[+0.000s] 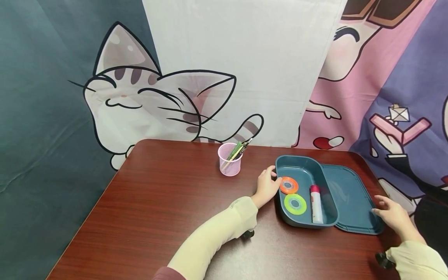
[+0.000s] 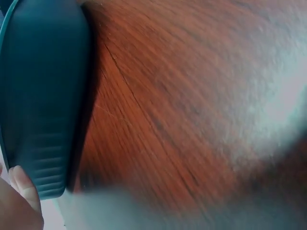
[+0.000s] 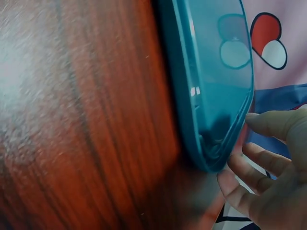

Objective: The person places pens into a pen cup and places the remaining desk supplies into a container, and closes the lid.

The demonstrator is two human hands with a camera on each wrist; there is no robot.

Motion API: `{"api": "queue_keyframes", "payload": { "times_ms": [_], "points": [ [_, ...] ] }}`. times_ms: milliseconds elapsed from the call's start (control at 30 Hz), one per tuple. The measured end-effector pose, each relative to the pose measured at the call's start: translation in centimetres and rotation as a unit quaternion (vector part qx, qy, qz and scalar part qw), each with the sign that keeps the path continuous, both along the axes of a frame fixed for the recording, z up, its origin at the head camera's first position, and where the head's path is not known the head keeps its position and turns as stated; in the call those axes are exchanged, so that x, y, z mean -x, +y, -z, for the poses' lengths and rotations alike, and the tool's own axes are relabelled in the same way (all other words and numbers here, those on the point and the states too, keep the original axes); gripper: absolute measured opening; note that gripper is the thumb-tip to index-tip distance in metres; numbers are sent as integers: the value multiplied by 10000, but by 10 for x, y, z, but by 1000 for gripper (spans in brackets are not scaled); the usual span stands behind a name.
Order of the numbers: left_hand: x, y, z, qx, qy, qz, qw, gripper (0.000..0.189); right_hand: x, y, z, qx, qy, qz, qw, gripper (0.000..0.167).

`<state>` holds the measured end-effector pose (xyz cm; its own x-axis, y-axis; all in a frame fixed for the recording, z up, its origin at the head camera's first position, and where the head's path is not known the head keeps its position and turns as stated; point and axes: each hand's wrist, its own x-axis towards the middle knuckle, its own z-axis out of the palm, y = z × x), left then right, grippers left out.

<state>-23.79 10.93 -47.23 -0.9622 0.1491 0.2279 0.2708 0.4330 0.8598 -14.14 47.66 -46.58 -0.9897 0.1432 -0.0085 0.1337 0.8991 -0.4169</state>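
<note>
A deep blue-green plastic box [image 1: 304, 225] sits on the right half of the table. Inside lie an orange tape roll [image 1: 289, 185], a lime-green tape roll [image 1: 295, 204] and a white glue stick [image 1: 316, 206] with a pink cap. My left hand [image 1: 267, 187] grips the box's left rim, its thumb at the top edge; in the left wrist view, a digit [image 2: 25, 187] shows at the rim beside the ribbed wall. The flat matching lid [image 1: 353, 198] lies right of the box. With spread, lightly bent fingers, my right hand [image 1: 395, 216] is at the lid's right edge.
A pink mesh pen cup [image 1: 230, 163] holding several pens and pencils stands near the back edge of the brown table [image 1: 157, 202]. Directly behind the table hangs a cartoon-printed curtain [image 1: 245, 46]. A dark object [image 1: 432, 221] is beyond the table's right side.
</note>
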Motion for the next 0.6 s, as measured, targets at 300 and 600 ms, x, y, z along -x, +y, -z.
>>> {"api": "queue_keyframes", "payload": {
  "times_ms": [300,600],
  "points": [
    [2,-2,1,143,-276,41,9995,43,-3,4,7,-216,254,-48,9994,47],
    [3,-2,-1,-191,-910,504,9944,45,-9,8,12,351,-153,-18,9993,51]
  ]
}}
